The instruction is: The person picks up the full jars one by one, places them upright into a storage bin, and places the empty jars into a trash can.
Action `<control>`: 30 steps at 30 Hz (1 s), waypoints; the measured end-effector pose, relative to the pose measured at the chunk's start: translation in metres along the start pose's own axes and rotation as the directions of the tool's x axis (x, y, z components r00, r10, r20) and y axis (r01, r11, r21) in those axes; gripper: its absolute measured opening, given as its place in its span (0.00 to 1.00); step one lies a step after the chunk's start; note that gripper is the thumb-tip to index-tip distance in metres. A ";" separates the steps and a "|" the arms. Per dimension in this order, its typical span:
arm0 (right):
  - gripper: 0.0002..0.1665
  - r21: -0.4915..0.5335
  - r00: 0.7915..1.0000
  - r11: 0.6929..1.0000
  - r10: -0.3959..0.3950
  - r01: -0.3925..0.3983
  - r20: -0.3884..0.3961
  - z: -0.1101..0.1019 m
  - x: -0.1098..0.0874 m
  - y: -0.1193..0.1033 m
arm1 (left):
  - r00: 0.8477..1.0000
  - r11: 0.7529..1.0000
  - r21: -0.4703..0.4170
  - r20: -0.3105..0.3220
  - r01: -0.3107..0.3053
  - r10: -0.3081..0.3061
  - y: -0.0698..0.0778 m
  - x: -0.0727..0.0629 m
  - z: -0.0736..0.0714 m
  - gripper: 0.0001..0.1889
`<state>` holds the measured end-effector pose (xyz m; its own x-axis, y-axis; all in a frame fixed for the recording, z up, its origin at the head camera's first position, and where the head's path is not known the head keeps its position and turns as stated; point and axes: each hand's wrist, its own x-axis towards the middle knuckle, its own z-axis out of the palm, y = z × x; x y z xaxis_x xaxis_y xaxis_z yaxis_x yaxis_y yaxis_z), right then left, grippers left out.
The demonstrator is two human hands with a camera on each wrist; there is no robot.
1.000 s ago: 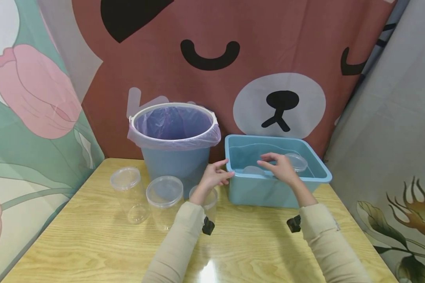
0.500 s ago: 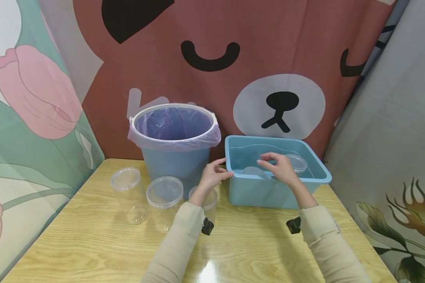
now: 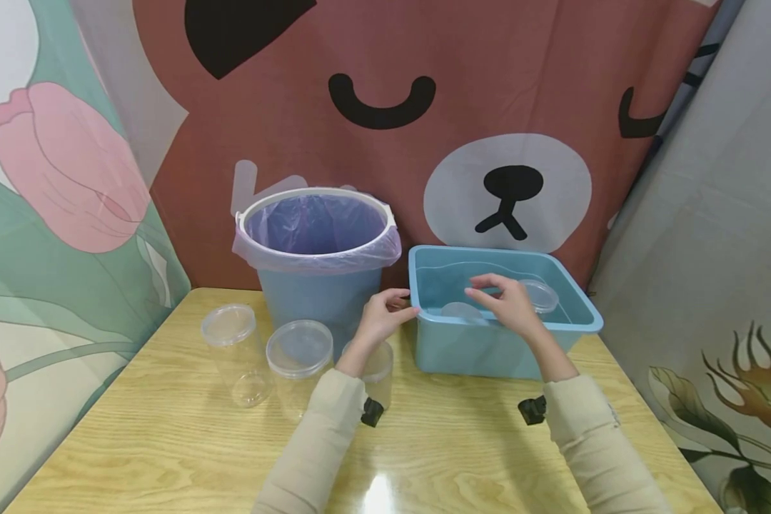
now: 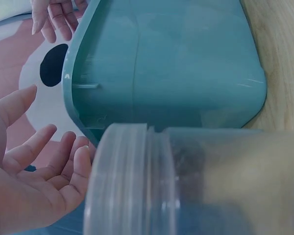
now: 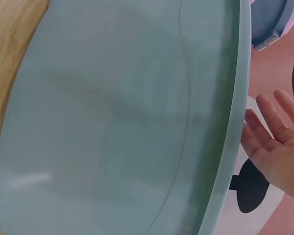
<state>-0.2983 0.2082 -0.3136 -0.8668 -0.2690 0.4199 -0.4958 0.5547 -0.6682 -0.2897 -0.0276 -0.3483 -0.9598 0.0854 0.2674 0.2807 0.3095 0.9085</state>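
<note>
My left hand (image 3: 383, 318) is beside the left front corner of a rectangular blue plastic tub (image 3: 482, 350). Its fingers are loosely bent around nothing, as the left wrist view also shows. Whether a fingertip touches the tub's rim cannot be told. Over the tub's front rim hovers my right hand (image 3: 512, 303), thumb and fingers apart and holding nothing; in the right wrist view its relaxed fingers (image 5: 272, 120) show beyond the rim. Inside the tub are a clear round lid or container top (image 3: 540, 294) and another pale round piece (image 3: 460, 310), partly hidden by the wall.
A clear lidded jar (image 3: 378, 375) stands under my left wrist, partly covered. Two more clear jars, a middle one (image 3: 300, 350) and a left one (image 3: 228, 332), stand left of it. Behind them is a blue bucket (image 3: 315, 285) with a purple liner. A printed curtain (image 3: 385, 164) hangs behind.
My left hand has shifted slightly left from the tub's corner, and its thumb and fingers have drawn a little closer together. The right hand has barely moved. Jars, bucket and tub stay put.
</note>
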 end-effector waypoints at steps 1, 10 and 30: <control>0.22 0.002 1.000 1.000 -0.006 0.006 -0.004 0.000 0.000 -0.001 | 1.000 1.000 -0.001 -0.001 0.002 -0.002 0.000 0.000 -0.001 0.21; 0.17 0.008 0.999 0.999 -0.038 0.038 -0.013 -0.001 -0.008 -0.034 | 1.000 1.000 -0.003 -0.012 -0.029 0.029 0.005 -0.005 -0.008 0.19; 0.19 0.072 0.999 0.997 -0.036 0.039 -0.031 0.018 0.004 -0.017 | 0.997 0.997 -0.038 0.006 -0.074 0.075 0.015 -0.018 -0.021 0.15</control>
<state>-0.2944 0.1834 -0.3122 -0.8461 -0.2647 0.4626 -0.5314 0.4860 -0.6939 -0.2679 -0.0447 -0.3331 -0.9361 0.1142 0.3326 0.3513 0.2663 0.8976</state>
